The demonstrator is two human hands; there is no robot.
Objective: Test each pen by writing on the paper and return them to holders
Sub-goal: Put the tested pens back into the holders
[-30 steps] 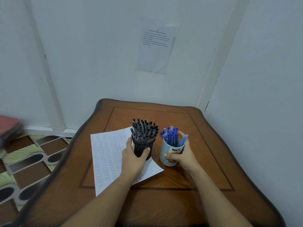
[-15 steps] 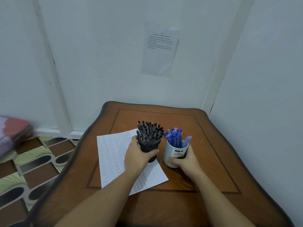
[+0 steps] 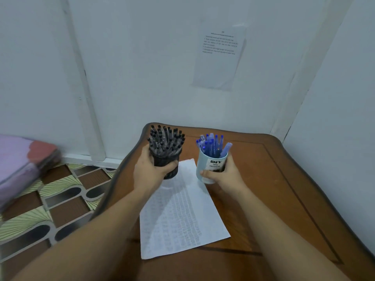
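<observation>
1. Head view, the landmark: a sheet of paper (image 3: pixel 182 216) lies flat on a brown wooden table (image 3: pixel 274 179), turned slightly askew. It is covered with rows of small faint writing too fine to read.
2. At the paper's far left corner is a black holder (image 3: pixel 168 161), packed full of black pens (image 3: pixel 165 140) standing upright with their dark ends fanned out at the top.
3. The left hand (image 3: pixel 150 173) grips this black holder, fingers round its far side and the thumb across the front. A shadow falls on the paper just under the holder; whether its base touches the sheet cannot be told.
4. Just beside the paper's far right corner is a pale blue cup (image 3: pixel 205 165) with a label reading "DIY". It holds a looser bunch of blue pens (image 3: pixel 211 144), most upright and one leaning to the right.
5. The right hand (image 3: pixel 225 177) holds the cup from its right side, thumb across the lower front and fingers wrapped behind. Whether the cup rests on the table cannot be told.
6. The two containers are near each other but not touching.
7. Beyond the paper, a printed notice (image 3: pixel 220 57) is stuck on the white wall.
8. Left of the paper, off the table, is a patterned floor (image 3: pixel 60 195) with a blurred pink and purple bundle (image 3: pixel 22 163).
</observation>
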